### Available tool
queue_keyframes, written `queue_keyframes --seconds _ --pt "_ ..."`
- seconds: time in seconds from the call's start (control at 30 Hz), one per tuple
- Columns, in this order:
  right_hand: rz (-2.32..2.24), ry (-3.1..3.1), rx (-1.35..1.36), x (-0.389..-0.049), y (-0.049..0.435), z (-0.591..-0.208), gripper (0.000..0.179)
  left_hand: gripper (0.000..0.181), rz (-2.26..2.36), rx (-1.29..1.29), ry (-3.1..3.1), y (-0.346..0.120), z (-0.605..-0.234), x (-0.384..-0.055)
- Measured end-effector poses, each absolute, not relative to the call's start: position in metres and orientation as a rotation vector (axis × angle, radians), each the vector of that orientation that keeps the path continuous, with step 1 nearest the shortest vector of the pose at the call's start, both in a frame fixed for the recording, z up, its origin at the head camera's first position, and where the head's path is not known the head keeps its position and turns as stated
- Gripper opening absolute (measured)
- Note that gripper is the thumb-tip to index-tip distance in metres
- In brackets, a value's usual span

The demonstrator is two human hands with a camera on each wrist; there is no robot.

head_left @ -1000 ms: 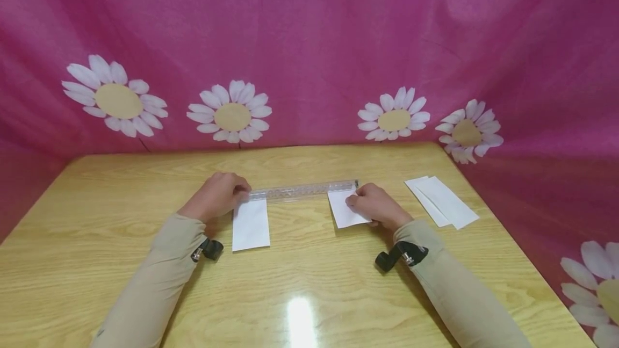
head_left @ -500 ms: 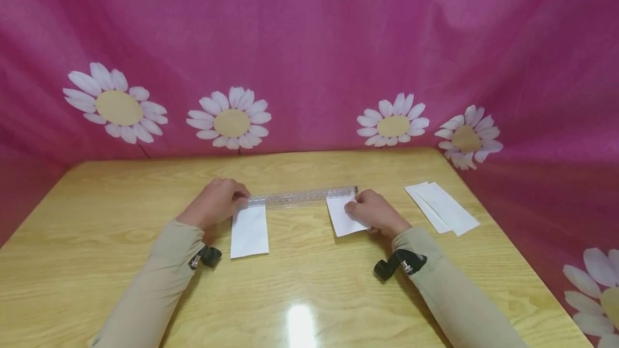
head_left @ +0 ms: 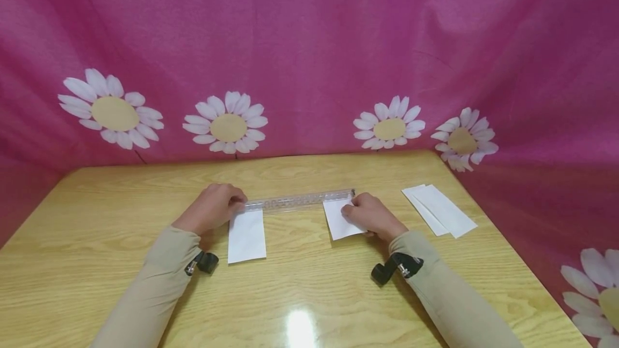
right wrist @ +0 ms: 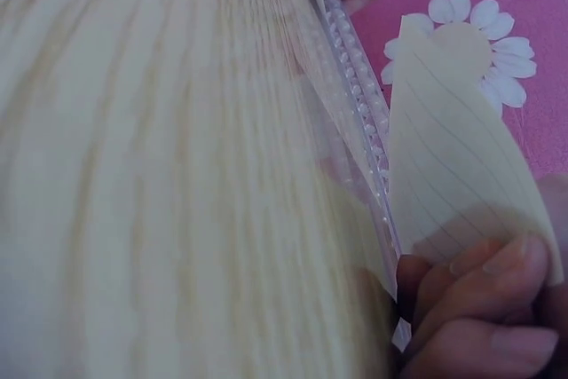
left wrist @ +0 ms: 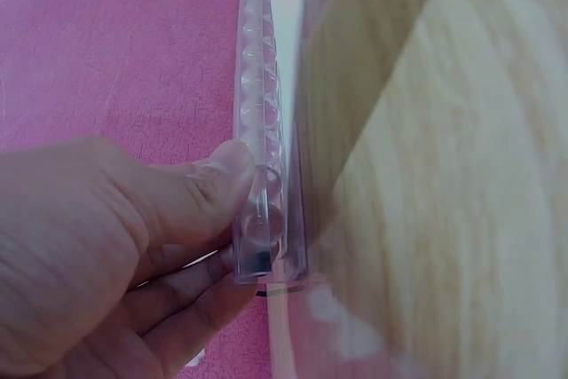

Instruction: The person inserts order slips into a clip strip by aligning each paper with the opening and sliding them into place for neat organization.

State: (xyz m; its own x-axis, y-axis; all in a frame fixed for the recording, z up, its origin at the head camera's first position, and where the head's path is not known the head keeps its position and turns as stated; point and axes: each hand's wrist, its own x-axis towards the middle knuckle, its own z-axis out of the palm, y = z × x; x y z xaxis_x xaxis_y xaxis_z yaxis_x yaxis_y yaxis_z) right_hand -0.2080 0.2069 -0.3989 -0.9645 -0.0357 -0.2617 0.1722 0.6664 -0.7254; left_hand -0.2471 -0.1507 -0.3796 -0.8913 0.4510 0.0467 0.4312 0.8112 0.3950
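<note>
A long clear plastic ticket rail (head_left: 292, 202) with a row of clear balls inside lies across the table. My left hand (head_left: 210, 208) pinches its left end; the left wrist view shows the thumb on the ball channel (left wrist: 259, 104). Under that end, a white paper slip (head_left: 247, 238) hangs from the rail toward me. My right hand (head_left: 374, 216) pinches a second paper slip (head_left: 337, 220) at the rail's right end, its top edge meeting the rail. In the right wrist view this slip (right wrist: 457, 157) is bent and shows faint lines; how far it is tucked in is hard to tell.
Two overlapping white paper slips (head_left: 445, 209) lie at the right side of the wooden table (head_left: 300, 267). A pink curtain (head_left: 300, 58) with large daisies hangs behind the table and along its right side. A black camera mount sits on each wrist.
Both hands keep their grips on the rail and the right slip. The whole scene sits slightly lower in the head view; otherwise little has shifted.
</note>
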Motion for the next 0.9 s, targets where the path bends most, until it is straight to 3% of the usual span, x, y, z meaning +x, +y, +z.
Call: queue_keyframes --seconds 0.9 --pt "-1.149 2.660 0.079 -0.2083 0.2016 -0.3962 0.023 0.018 0.603 0.832 3.001 -0.1502 -0.3812 -0.2440"
